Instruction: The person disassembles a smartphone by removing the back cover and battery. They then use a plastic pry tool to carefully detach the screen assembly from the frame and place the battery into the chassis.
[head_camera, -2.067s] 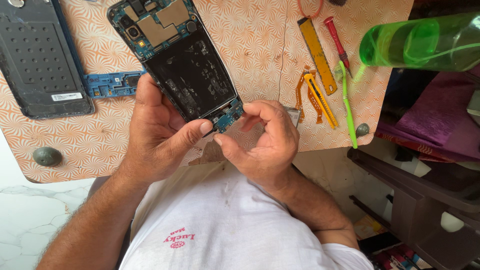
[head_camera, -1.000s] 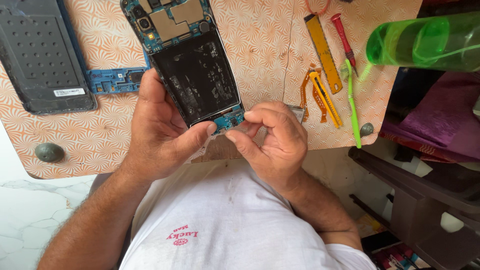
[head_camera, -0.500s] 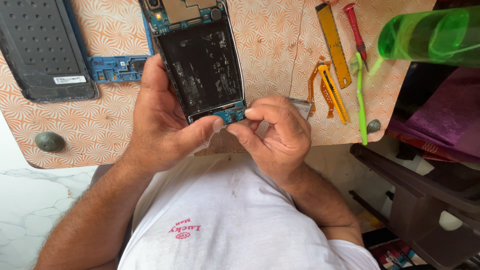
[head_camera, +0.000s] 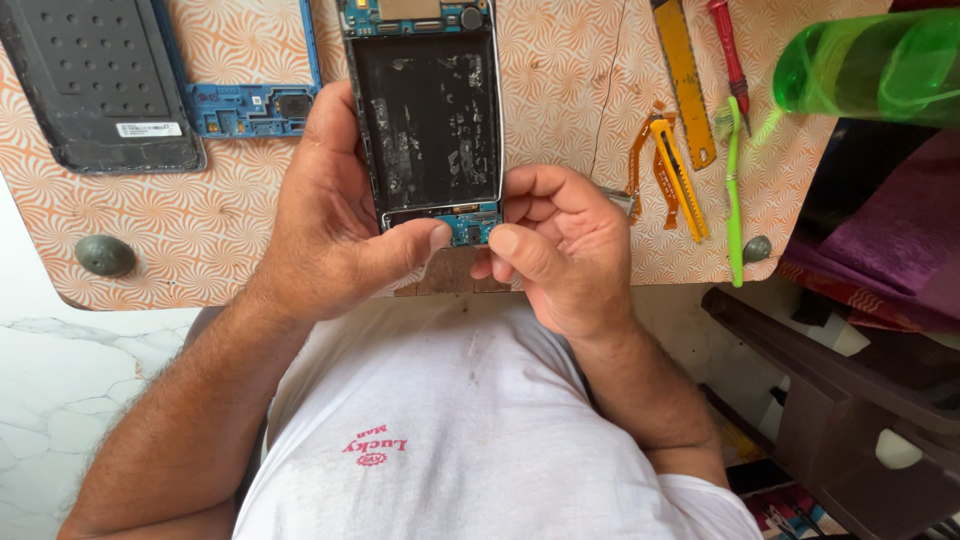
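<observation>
The opened phone (head_camera: 428, 110) lies on the orange patterned table (head_camera: 230, 240), at the 12 o'clock side of both hands. The left hand (head_camera: 335, 215) grasps its left edge, thumb pressed on the bottom board. The right hand (head_camera: 560, 245) pinches at the small blue board (head_camera: 470, 222) at the phone's lower end. At 10 o'clock lies the dark back cover (head_camera: 100, 85). At 2 o'clock lie a yellow cutter (head_camera: 680, 180), a green toothbrush (head_camera: 733, 190) and a red screwdriver (head_camera: 728, 55).

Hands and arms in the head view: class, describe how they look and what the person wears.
Both the left hand and right hand are bare, with no gloves, rings or watch. The forearms are hairy and uncovered. The person wears a white T-shirt with small red print.
</observation>
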